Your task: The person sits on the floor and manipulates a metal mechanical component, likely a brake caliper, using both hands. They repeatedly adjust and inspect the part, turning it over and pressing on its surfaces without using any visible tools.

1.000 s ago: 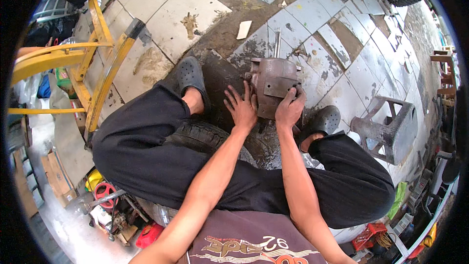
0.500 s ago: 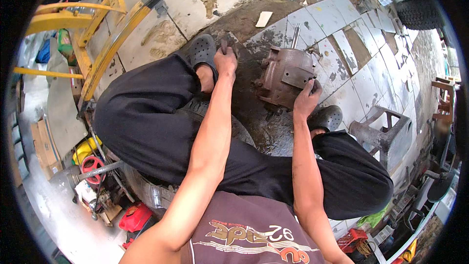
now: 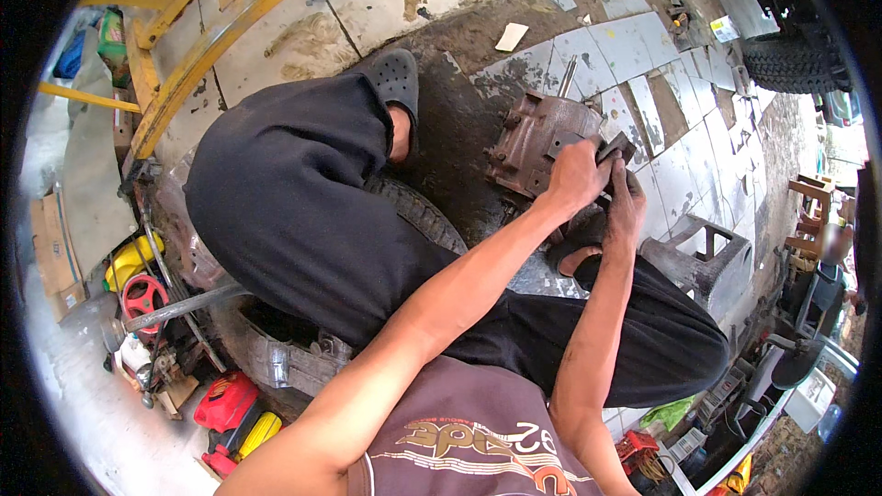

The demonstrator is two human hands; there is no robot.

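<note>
A rusty brown cast-metal housing [image 3: 537,133] with a thin shaft [image 3: 569,75] rising from its far end rests on the floor in front of me. My left hand [image 3: 577,176] has reached across to its right side and grips a small dark flat piece [image 3: 621,145]. Beside it, my right hand [image 3: 627,207] holds its fingers up against the near edge of that piece. Part of the flat piece is hidden by my fingers, and its exact kind cannot be told. A flat plate with a hole [image 3: 559,142] shows on the housing's face, partly behind my left hand.
Left of the housing is my dark clog [image 3: 397,78]; a tyre [image 3: 418,211] lies below my leg. A grey stool [image 3: 698,257] stands at the right. A yellow metal frame [image 3: 188,60] rises at far left. Loose, broken tiles [image 3: 648,115] cover the floor beyond.
My left hand has swung right, from beside the left clog to the housing's right side, bringing the dark piece. My right hand has moved slightly right and down, off the plate, to meet it.
</note>
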